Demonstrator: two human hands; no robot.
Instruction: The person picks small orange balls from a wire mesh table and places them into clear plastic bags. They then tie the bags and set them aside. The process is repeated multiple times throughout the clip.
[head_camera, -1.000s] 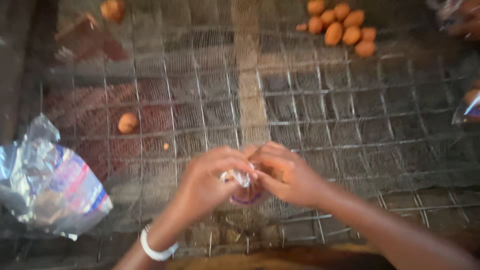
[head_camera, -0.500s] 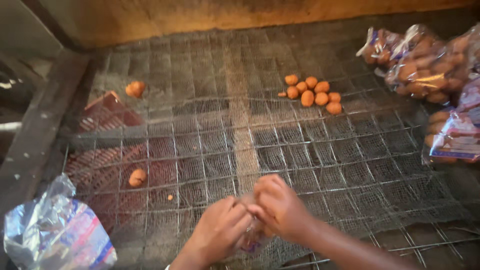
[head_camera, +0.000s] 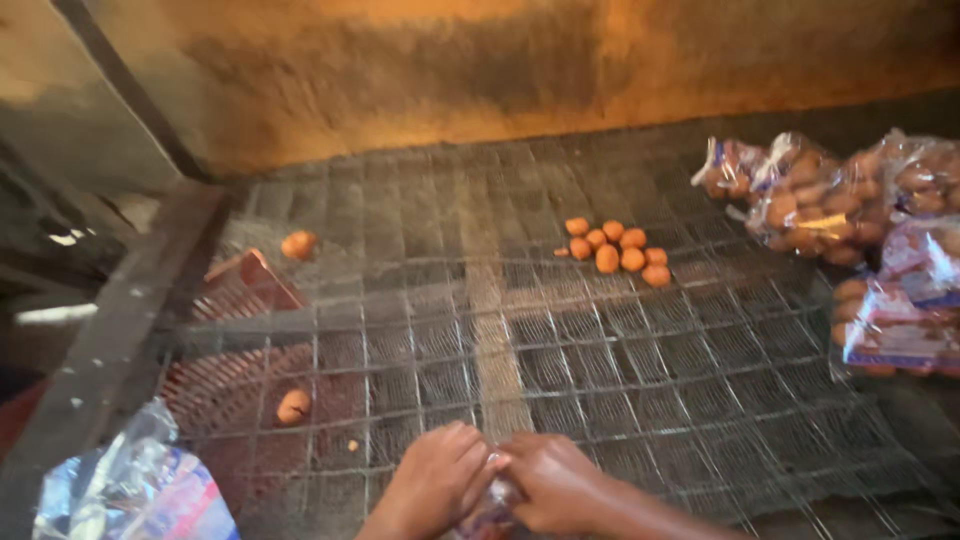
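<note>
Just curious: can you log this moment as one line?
left hand + right hand: pinching small plastic bag | wire mesh | loose potatoes beyond

The wire mesh (head_camera: 600, 380) is dull grey, crossed in a square grid. On it lie orange round pieces (head_camera: 615, 248), a tight cluster. The bags (head_camera: 830, 205) are clear plastic showing orange-brown contents, one with what seems a red, white and blue print. The wall (head_camera: 520, 70) glows orange-brown. The crumpled bag (head_camera: 130, 495) is silvery blue.
</note>
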